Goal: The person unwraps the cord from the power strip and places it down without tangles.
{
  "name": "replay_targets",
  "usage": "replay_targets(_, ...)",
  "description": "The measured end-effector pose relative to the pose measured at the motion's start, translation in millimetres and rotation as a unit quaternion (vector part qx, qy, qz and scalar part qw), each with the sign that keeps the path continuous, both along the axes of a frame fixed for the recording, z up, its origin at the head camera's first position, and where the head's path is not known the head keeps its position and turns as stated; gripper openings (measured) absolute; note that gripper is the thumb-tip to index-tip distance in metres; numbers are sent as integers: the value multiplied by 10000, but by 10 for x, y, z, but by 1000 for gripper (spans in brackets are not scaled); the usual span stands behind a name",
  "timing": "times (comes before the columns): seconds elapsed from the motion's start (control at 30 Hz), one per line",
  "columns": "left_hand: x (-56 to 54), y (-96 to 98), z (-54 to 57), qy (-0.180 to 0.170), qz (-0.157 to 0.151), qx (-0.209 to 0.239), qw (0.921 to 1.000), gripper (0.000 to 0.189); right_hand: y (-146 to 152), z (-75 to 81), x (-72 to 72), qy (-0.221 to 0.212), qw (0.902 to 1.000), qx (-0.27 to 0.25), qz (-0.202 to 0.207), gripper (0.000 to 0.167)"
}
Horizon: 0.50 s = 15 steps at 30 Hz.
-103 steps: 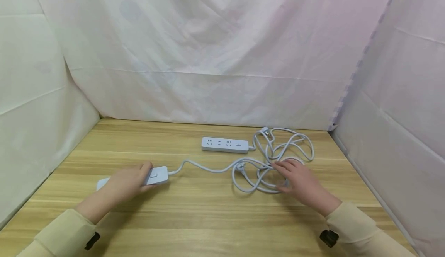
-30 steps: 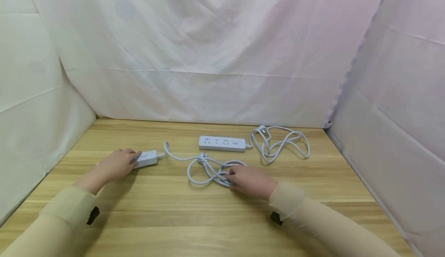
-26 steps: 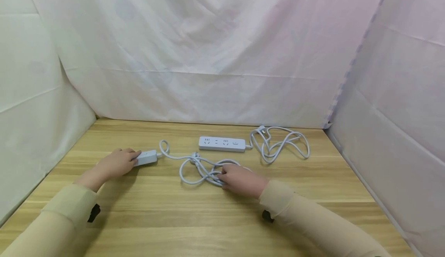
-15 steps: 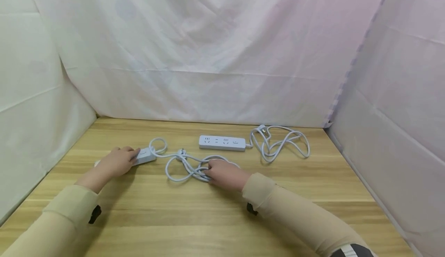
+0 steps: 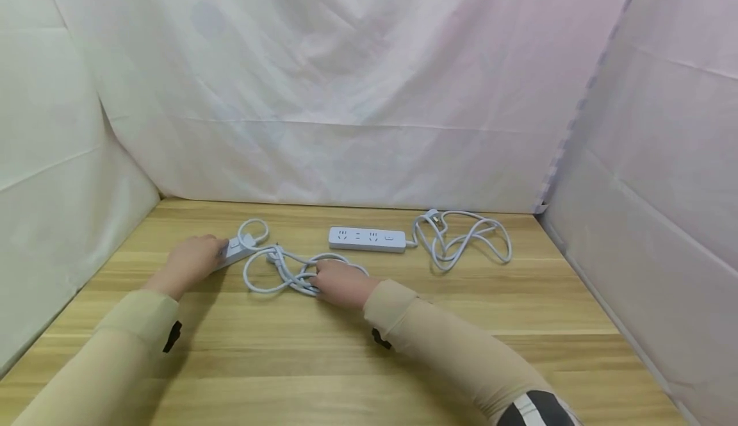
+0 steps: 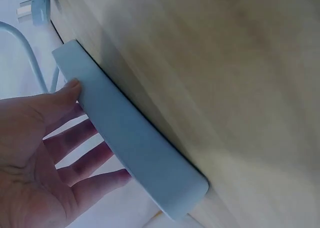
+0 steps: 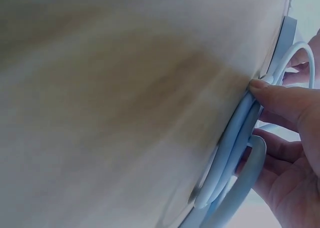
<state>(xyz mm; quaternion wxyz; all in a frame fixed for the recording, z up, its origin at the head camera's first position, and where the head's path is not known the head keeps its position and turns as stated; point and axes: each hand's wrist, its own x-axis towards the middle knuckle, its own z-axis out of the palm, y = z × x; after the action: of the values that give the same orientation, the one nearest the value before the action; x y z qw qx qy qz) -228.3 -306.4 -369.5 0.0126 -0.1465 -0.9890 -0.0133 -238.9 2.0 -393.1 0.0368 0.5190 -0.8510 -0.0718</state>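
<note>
My left hand (image 5: 193, 259) holds a white power strip (image 5: 232, 254) at the left of the table. In the left wrist view the thumb presses the near side of the strip (image 6: 130, 133), and the fingers lie along its other side. Its switch end shows; the rest is under the hand in the head view. A loop of white cable curls back over that end. My right hand (image 5: 343, 283) pinches the bundled cable (image 5: 263, 291) of this strip, low against the tabletop. Thumb and fingers close round several strands of cable (image 7: 232, 143). The plug (image 5: 274, 257) lies among the loops.
A second white power strip (image 5: 367, 240) lies farther back near the middle, sockets up. Its loosely looped cable and plug (image 5: 432, 216) are to its right. White cloth (image 5: 323, 93) hangs behind and at both sides of the wooden table (image 5: 288, 375).
The right hand has dragged the cable bundle left, away from the second strip's cable and toward the held strip. The left hand has shifted its strip farther back and turned it.
</note>
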Motion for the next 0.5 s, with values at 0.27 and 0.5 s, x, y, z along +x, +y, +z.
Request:
replay_targets(0.27,-227,-31,13,-477,467,253,9974,17,-299,-6,-92,-220,9992,100,-318,10)
replay_targets(0.5,-336,-11,95,-959,840,513,9905,37,-544,43,-97,-156,9980,318,-518,12)
